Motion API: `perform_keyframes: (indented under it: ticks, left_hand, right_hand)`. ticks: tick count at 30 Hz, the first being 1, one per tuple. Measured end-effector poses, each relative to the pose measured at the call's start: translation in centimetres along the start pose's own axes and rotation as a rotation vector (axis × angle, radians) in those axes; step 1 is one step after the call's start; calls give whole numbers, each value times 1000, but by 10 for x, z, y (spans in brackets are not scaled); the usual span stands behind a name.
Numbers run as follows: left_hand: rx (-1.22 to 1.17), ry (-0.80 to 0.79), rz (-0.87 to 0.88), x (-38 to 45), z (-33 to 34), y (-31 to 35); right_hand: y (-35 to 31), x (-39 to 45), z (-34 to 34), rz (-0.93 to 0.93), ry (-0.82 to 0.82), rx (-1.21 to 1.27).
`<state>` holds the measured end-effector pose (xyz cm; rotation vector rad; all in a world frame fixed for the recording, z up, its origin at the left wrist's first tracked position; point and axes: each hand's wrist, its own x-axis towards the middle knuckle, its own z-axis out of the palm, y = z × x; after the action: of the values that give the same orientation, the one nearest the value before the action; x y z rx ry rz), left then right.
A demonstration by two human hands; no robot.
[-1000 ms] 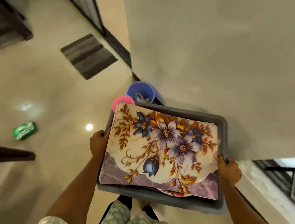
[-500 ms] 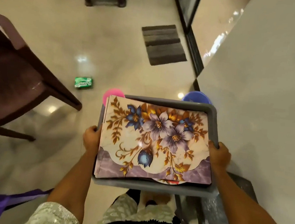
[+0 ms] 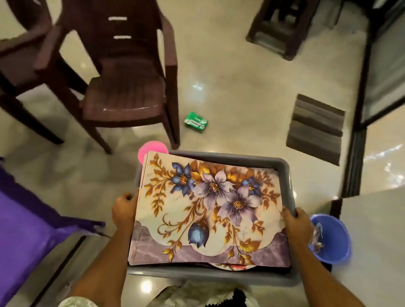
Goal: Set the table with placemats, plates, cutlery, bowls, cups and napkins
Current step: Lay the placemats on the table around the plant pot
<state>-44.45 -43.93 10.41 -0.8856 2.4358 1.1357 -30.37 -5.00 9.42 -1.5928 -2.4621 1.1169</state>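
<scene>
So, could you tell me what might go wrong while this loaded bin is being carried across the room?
The green packet lies on the floor ahead and could be stepped on. The dark chair stands close to the path, so the grey bin might clip a leg. The floral placemats lie loose on top; if the left hand or right hand tilts the bin, they may slide off.

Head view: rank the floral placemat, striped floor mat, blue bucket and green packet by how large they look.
1. floral placemat, though it is nearest the camera, so its lead is exaggerated.
2. striped floor mat
3. blue bucket, partly hidden by the right hand; close to the mat.
4. green packet
</scene>
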Motion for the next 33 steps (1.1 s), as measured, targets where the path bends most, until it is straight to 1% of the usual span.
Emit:
perform_keyframes:
  ticks: [2, 4, 6, 8, 11, 14, 19, 23, 30, 33]
  left_hand:
    - [-30, 26, -30, 3, -6, -8]
    - [-57, 77, -108, 9, -10, -16]
    - [-39, 139, -188, 12, -11, -24]
    - [-45, 179, -228, 6, -12, -29]
    - [-140, 251, -272, -8, -5, -34]
    - [-231, 361, -396, -26, 2, -32]
    - [-356, 534, -482, -44, 16, -34]
    - [-442, 637, -561, -48, 21, -24]
    - [-567, 728, -687, -19, 27, -11]
    - [-590, 776, -723, -5, 28, -7]
  right_hand:
    - [-17, 15, 15, -57, -47, -44]
    - [-38, 27, 30, -117, -110, -90]
    - [-58, 41, 43, -139, -152, -123]
    - [-74, 58, 58, -177, -197, -144]
    - [-106, 85, 75, -280, -306, -199]
    - [-154, 108, 90, -432, -377, -295]
    - [-227, 129, 114, -624, -444, -387]
    - [-277, 134, 134, -754, -476, -478]
    - [-353, 138, 209, -883, -510, -565]
    - [-387, 133, 240, -934, -556, -591]
